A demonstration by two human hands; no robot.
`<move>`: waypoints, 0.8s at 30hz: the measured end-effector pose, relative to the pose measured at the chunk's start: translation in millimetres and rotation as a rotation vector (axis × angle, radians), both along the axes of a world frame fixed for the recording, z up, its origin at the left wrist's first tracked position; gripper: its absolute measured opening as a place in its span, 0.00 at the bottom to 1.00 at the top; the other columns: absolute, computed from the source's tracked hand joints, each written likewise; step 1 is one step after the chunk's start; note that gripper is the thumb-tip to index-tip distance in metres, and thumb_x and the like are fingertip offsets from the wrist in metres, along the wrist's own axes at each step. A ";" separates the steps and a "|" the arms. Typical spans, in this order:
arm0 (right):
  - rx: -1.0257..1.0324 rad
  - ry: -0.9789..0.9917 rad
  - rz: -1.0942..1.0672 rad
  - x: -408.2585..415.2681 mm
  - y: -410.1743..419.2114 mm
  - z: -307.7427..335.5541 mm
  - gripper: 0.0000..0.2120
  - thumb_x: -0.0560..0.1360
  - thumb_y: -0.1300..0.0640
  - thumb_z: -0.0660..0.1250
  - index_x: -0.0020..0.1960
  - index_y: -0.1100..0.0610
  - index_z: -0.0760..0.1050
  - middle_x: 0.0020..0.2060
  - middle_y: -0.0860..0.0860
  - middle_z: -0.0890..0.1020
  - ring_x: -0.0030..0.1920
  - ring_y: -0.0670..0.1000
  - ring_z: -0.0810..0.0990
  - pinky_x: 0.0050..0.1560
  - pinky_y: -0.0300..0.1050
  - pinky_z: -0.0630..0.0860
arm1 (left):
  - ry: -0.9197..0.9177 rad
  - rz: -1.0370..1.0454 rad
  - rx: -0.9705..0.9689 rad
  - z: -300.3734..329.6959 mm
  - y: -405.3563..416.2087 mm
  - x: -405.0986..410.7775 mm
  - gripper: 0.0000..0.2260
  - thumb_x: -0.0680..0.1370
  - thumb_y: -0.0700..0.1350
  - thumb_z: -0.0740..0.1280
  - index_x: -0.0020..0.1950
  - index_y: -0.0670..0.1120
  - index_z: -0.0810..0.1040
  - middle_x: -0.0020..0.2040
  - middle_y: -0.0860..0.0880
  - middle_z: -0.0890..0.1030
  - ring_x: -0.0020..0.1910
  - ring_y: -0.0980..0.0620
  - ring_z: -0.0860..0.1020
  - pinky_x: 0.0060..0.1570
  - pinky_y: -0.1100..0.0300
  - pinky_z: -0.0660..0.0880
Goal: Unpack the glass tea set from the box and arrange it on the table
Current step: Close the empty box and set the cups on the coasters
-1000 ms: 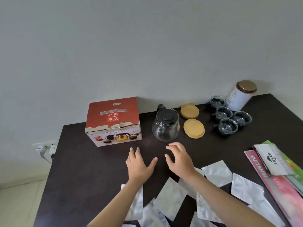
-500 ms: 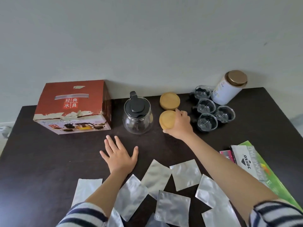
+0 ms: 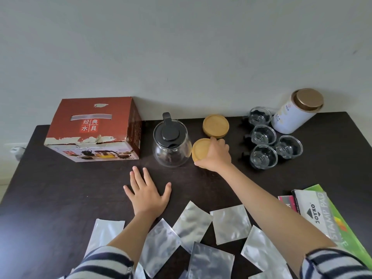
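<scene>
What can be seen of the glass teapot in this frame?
The glass teapot is a clear, rounded pot with a black lid and a black handle that points toward the wall. It stands upright on the dark table, between the red box and the wooden coaster that the right hand grips. Neither hand touches it. It looks empty of liquid.

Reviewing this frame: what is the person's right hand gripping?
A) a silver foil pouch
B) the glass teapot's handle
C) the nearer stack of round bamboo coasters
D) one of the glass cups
C: the right hand curls over the nearer stack of bamboo coasters, just right of the glass teapot.
</scene>
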State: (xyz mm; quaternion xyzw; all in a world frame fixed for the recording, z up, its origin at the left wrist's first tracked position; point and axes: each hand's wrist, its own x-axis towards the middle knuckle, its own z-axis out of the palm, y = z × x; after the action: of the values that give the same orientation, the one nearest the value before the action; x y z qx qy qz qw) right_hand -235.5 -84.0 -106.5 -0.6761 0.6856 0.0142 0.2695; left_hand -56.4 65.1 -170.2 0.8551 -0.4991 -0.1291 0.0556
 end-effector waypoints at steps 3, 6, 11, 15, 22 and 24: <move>0.046 -0.030 0.036 -8.3 -5.8 7.4 0.49 0.61 0.43 0.77 0.73 0.54 0.55 0.65 0.57 0.63 0.65 0.60 0.67 0.49 0.51 0.72 | 0.001 0.001 -0.003 -0.6 -0.5 0.6 0.43 0.71 0.70 0.50 0.77 0.42 0.52 0.78 0.40 0.47 0.77 0.42 0.44 0.70 0.36 0.48; 0.067 -0.002 0.123 -25.9 -13.4 22.6 0.51 0.61 0.46 0.76 0.75 0.49 0.50 0.65 0.57 0.61 0.62 0.61 0.69 0.53 0.53 0.74 | 0.001 0.001 -0.012 -1.1 -0.8 0.3 0.42 0.72 0.69 0.52 0.77 0.42 0.53 0.78 0.40 0.48 0.77 0.42 0.45 0.70 0.36 0.48; 0.042 0.262 0.354 -52.3 -24.3 41.7 0.46 0.59 0.53 0.78 0.71 0.53 0.58 0.63 0.56 0.60 0.59 0.59 0.69 0.47 0.51 0.76 | 0.003 0.003 -0.010 -1.2 -0.4 0.1 0.42 0.72 0.69 0.54 0.77 0.42 0.53 0.78 0.40 0.47 0.77 0.42 0.45 0.70 0.36 0.48; 0.058 0.294 0.435 -62.0 -28.5 37.6 0.49 0.57 0.51 0.79 0.72 0.54 0.58 0.63 0.55 0.62 0.62 0.58 0.67 0.46 0.50 0.75 | 0.006 0.001 -0.008 -0.8 -0.8 0.0 0.41 0.73 0.68 0.55 0.77 0.42 0.52 0.78 0.40 0.47 0.77 0.42 0.45 0.70 0.36 0.48; 0.082 0.408 0.414 -70.3 -24.7 24.2 0.51 0.59 0.52 0.81 0.74 0.57 0.57 0.66 0.57 0.62 0.65 0.59 0.68 0.52 0.51 0.74 | -0.002 0.004 -0.008 -0.3 -0.5 -0.3 0.42 0.71 0.69 0.51 0.77 0.42 0.53 0.78 0.40 0.48 0.77 0.42 0.45 0.70 0.36 0.49; 0.077 0.410 0.415 -71.9 -26.3 23.5 0.51 0.59 0.51 0.81 0.74 0.57 0.57 0.67 0.57 0.62 0.65 0.59 0.68 0.53 0.52 0.74 | -0.003 0.003 -0.006 0.4 -0.6 -0.2 0.43 0.71 0.69 0.51 0.77 0.42 0.53 0.78 0.40 0.48 0.77 0.42 0.45 0.70 0.36 0.48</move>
State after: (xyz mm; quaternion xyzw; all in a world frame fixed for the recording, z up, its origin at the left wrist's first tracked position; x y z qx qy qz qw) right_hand -307.4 -110.3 -83.0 -0.7741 0.5719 0.2315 0.1422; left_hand -56.7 64.5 -169.8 0.8559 -0.4982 -0.1263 0.0579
